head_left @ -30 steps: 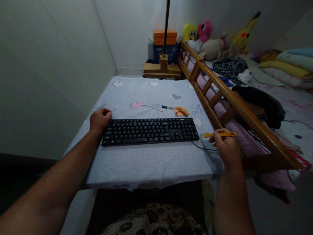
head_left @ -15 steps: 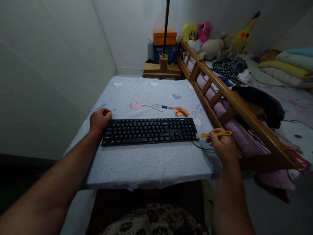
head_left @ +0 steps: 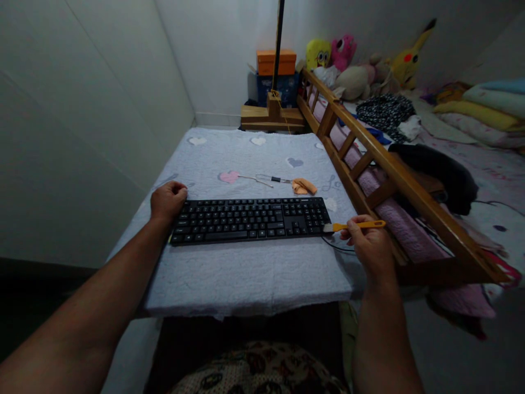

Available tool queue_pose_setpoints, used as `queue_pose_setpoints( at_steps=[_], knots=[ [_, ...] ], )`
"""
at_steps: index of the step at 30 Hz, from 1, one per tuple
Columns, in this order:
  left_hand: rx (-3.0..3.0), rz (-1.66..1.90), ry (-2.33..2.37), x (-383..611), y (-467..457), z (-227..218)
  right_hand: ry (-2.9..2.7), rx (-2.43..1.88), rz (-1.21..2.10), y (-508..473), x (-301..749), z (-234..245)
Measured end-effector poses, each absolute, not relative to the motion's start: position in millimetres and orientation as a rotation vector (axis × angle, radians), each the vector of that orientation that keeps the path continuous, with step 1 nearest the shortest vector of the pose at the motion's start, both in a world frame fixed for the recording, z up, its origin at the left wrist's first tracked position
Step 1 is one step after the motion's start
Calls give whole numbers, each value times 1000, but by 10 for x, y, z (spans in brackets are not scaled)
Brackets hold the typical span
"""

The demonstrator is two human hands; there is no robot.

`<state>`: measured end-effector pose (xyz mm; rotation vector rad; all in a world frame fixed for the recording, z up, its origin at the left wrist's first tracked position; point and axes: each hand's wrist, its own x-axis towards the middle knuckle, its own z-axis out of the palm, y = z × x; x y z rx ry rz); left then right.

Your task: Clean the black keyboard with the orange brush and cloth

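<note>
A black keyboard (head_left: pixel 229 220) lies across a cloth-covered table in front of me. At its far left corner, my left hand (head_left: pixel 167 201) is closed, fingers curled against the keyboard's edge; their tips are partly hidden. My right hand (head_left: pixel 369 241) pinches a small brush (head_left: pixel 356 225) with a yellow handle. The pale bristles rest over the lower right keys of the number pad. Behind the keyboard lie an orange cloth (head_left: pixel 303 186), a thin tool with a black grip (head_left: pixel 275 179) and a thin pale stick (head_left: pixel 264 183).
A light blue quilted cloth (head_left: pixel 246 273) covers the table. Along the right side runs a wooden bed rail (head_left: pixel 369 142), with clothes, bedding and plush toys beyond it. A wooden stand (head_left: pixel 273 114) and an orange box (head_left: pixel 276 62) are at the back. The keyboard's cable (head_left: pixel 338 248) trails right.
My right hand has moved slightly left, carrying the brush from the keyboard's right edge onto the number pad keys. My left hand and the keyboard have stayed in place.
</note>
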<state>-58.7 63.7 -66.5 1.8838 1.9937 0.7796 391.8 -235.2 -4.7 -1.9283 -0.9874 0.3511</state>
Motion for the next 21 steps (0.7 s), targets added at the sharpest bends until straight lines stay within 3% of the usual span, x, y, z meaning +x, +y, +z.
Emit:
queue_pose_setpoints(
  at_steps=[21],
  knots=[
    [1846,820,1977,-579,615,-666,-850,-1759,220,-1695,3909,-121]
  ],
)
